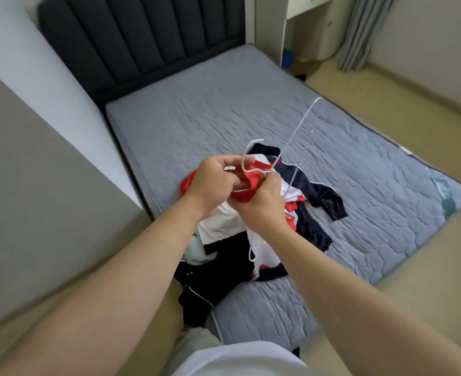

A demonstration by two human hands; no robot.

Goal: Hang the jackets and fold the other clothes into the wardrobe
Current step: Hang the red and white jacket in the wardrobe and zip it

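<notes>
Grey mattress (223,104) — hanger (242,161) (over clothes (318,192))

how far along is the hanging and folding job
Nothing looks finished: dark garments sit heaped on the grey quilted mattress. In hand: left hand and right hand grip a thin white hanger over the red, white and navy jacket. Left: hanging it, folding the heap.

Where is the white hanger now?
The white hanger is near the centre of the head view, held by the left hand and right hand above the clothes pile on the near left of the mattress.
</notes>
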